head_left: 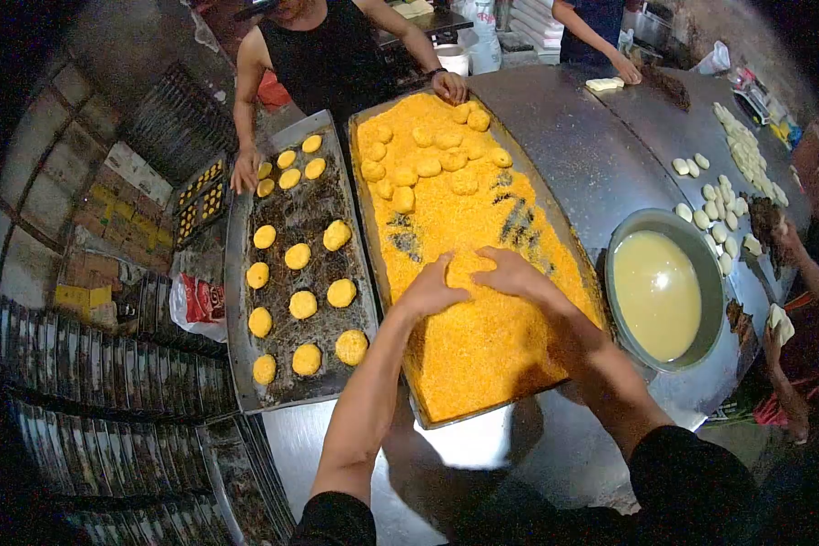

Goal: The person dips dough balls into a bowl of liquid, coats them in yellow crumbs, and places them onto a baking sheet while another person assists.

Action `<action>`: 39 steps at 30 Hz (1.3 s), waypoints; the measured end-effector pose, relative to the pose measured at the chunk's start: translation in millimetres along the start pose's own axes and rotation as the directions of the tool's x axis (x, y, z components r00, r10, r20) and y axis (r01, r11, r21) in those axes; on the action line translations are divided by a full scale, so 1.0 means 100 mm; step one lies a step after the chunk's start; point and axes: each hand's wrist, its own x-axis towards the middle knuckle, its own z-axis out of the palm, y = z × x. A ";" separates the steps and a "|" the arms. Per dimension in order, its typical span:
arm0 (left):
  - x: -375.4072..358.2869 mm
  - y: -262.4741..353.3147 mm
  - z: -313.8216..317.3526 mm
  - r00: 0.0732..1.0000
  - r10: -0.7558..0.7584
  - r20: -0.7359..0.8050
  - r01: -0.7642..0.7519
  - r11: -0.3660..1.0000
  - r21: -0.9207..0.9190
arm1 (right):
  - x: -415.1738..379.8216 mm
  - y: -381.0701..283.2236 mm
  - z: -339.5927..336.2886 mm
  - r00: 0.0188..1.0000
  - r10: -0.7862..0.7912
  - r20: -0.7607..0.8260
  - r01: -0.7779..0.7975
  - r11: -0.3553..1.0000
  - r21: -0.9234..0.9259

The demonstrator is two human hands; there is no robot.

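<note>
A long tray [428, 425] of orange crumbs [482, 355] lies lengthwise before me. My left hand [430, 289] and my right hand [512, 275] rest in the crumbs near the tray's middle, facing each other a short gap apart. Both are open, with thumbs apart from fingers and crumbs heaped between and in front of them. Some fingertips are sunk in the crumbs. Beyond them, several crumb-coated dough balls [453, 161] cluster at the far end. Dark bare patches of tray bottom [517, 223] show between the balls and my hands.
A dark baking tray [278, 364] with spaced coated rounds [302, 304] is at left. On the right stands a basin [662, 291] of pale yellow liquid, with white dough pieces [723, 209] past it. A person [314, 55] touches both trays; another person's hand [626, 69] handles dough.
</note>
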 end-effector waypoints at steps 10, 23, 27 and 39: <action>-0.14 0.64 -0.03 0.965 -0.261 0.018 0.181 0.615 -0.768 | -0.33 -0.14 -0.04 0.990 -0.092 0.107 -0.053 0.466 0.883; 0.49 0.03 -0.70 0.914 -0.108 -0.391 0.074 0.992 -0.101 | 0.65 -0.73 -0.60 0.993 -0.018 -0.113 0.064 0.908 0.415; -0.24 0.13 0.05 0.985 -0.060 0.161 0.052 0.997 0.057 | 0.25 -0.52 0.07 0.985 -0.114 0.129 0.166 0.827 -0.537; -0.89 0.49 0.42 0.990 -0.126 0.060 0.106 0.958 0.266 | 0.75 -0.78 -0.69 0.935 -0.188 -0.300 0.223 0.971 0.087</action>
